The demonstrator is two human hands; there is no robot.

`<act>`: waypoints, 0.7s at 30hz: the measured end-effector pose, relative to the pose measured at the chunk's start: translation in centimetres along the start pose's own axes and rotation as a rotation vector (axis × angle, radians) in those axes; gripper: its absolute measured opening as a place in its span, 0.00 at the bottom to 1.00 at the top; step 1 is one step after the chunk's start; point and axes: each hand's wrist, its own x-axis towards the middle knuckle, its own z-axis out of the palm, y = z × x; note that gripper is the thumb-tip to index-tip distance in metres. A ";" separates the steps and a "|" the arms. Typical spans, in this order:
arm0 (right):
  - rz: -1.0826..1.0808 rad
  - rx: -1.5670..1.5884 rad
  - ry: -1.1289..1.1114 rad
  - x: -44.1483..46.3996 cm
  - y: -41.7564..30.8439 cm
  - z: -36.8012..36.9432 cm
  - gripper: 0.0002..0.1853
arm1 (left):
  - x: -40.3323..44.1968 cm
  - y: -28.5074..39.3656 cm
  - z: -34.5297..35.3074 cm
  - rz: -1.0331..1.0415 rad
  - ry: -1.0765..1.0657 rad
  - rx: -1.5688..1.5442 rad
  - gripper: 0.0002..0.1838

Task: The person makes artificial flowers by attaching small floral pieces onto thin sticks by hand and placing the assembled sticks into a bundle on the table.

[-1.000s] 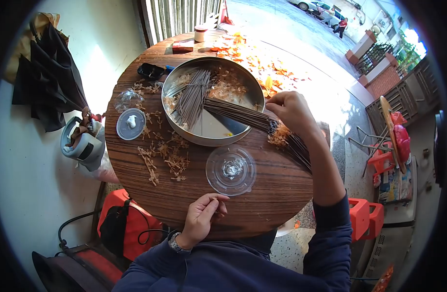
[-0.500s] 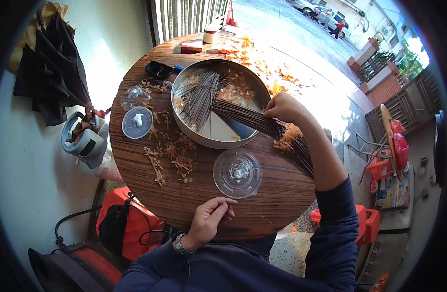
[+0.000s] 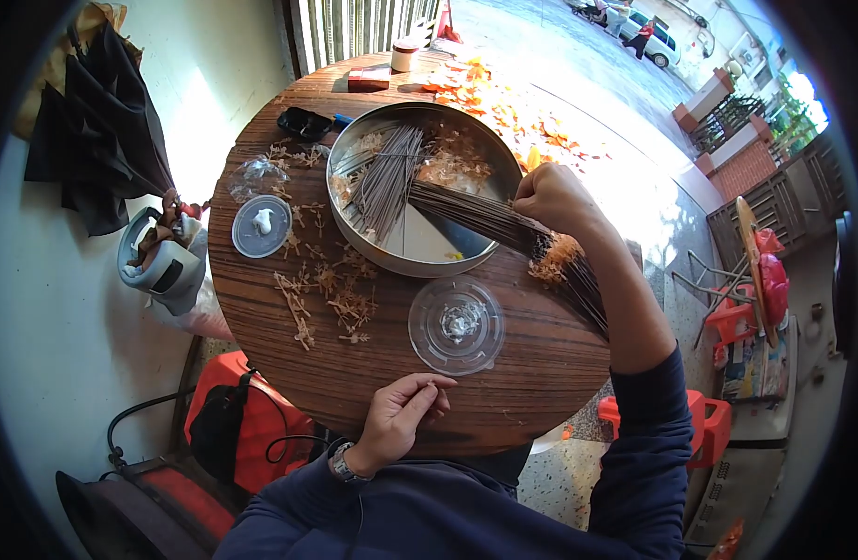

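Note:
My left hand is closed in a pinch at the table's near edge, with a tiny pale piece between thumb and forefinger. My right hand is closed beside the right rim of a round metal tin; what its fingers hold, if anything, is hidden. A bundle of thin dark sticks leans over the tin's rim, with orange-brown bits around its outer part. Paler sticks lie inside the tin. Between my left hand and the tin is a clear plastic lid with white paste on it.
On the wooden table are brown sprigs, another lid with white paste, a red box and a jar. Orange petals lie beyond the tin. Red stools stand at right; people are outside.
My right hand has drawn its fingers in, moving from above the stick bundle to a closed shape by the tin's rim. The left hand keeps its pinch. The camera view has shifted slightly.

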 end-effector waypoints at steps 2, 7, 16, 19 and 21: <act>-0.005 0.002 -0.010 -0.2 -0.1 -0.1 0.08 | 0.0 0.1 0.0 -0.003 -0.002 0.007 0.14; -0.001 -0.005 0.031 -0.3 0.4 -1.4 0.08 | 0.1 -0.4 -0.1 0.005 0.008 -0.008 0.14; -0.071 0.652 0.432 -12.2 -0.2 -2.0 0.09 | 0.5 -1.0 -0.5 -0.008 -0.005 -0.129 0.10; -0.055 1.106 0.465 -17.1 0.5 1.5 0.08 | 0.4 -0.7 -0.1 -0.017 0.002 -0.105 0.06; -0.225 1.496 0.483 -19.2 -0.7 5.2 0.06 | 0.6 -0.9 -0.2 0.008 0.004 -0.107 0.06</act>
